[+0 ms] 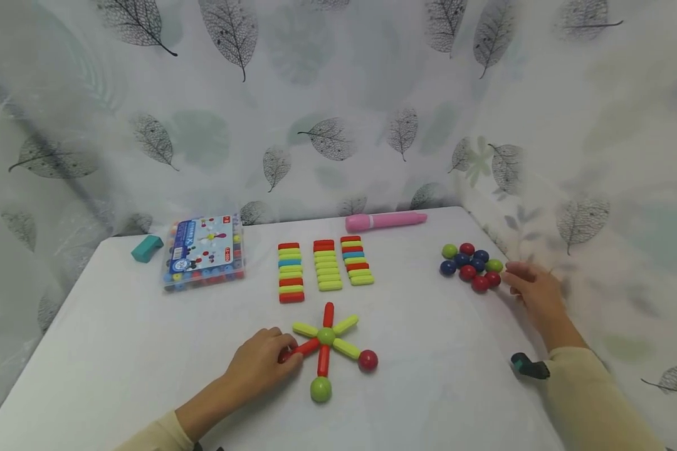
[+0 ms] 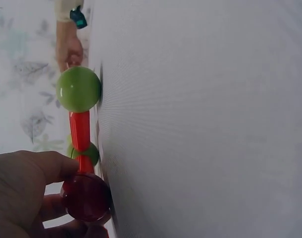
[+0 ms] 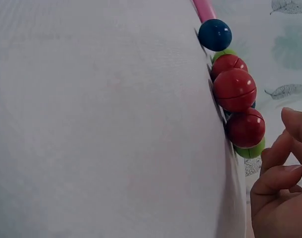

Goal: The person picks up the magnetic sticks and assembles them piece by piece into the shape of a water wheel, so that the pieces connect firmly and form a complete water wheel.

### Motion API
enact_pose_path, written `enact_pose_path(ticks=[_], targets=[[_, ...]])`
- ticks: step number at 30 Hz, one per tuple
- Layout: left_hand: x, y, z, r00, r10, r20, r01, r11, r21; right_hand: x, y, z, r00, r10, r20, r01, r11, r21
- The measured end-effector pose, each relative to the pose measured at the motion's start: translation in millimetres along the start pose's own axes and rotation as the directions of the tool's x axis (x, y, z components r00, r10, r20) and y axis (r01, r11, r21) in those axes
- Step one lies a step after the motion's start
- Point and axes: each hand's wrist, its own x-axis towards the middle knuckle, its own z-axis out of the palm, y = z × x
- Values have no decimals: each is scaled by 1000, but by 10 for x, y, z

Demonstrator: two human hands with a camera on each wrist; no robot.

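Note:
A star-shaped model of magnetic rods and balls lies on the white table, with rods spreading from a green centre ball [image 1: 326, 336]. My left hand [image 1: 261, 363] grips a dark red ball [image 2: 86, 197] at the end of one red rod [image 1: 308, 347]. Two other rods end in a green ball [image 1: 320, 389] and a red ball [image 1: 368, 360]; the other rods have bare ends. At the right, my right hand [image 1: 535, 299] hovers with bent fingers beside a cluster of red, blue and green balls, close to a red ball [image 3: 245, 128]. Nothing shows between its fingers.
Three columns of coloured rods [image 1: 328, 264] lie behind the model. A clear box [image 1: 203, 252] of parts and a teal block [image 1: 146, 248] sit at the back left. A pink marker-like stick [image 1: 386, 220] lies along the back edge. Leaf-print curtain [image 1: 327, 138] surrounds the table.

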Motion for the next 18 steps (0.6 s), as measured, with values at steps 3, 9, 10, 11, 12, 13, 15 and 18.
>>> enact_pose_path(ticks=[3,9,10,11,12,13,15,18], targets=[[-6,4,-13,1000,-7,1,7,1000,-11,22,78,38,999,-33,20,37,978,-206],[-1,5,-13,1000,-12,21,12,1000,-17,26,128,97,998,-14,57,30,950,-310],[-1,3,-10,1000,-10,21,10,1000,-16,30,128,103,999,2,49,13,949,-315],[-1,0,-8,1000,-8,21,9,1000,-17,36,126,108,999,19,41,-5,949,-317],[-1,-2,-6,1000,-8,16,8,1000,-16,44,122,113,999,33,36,-19,948,-317],[-5,-6,-9,1000,-8,13,9,1000,-15,55,121,125,998,45,31,-33,948,-316],[-10,-18,-13,1000,-11,9,11,1000,-13,76,121,147,998,63,24,-52,949,-311],[-12,-27,-19,1000,-19,9,19,1000,-8,88,130,155,999,42,-3,-41,954,-298]])
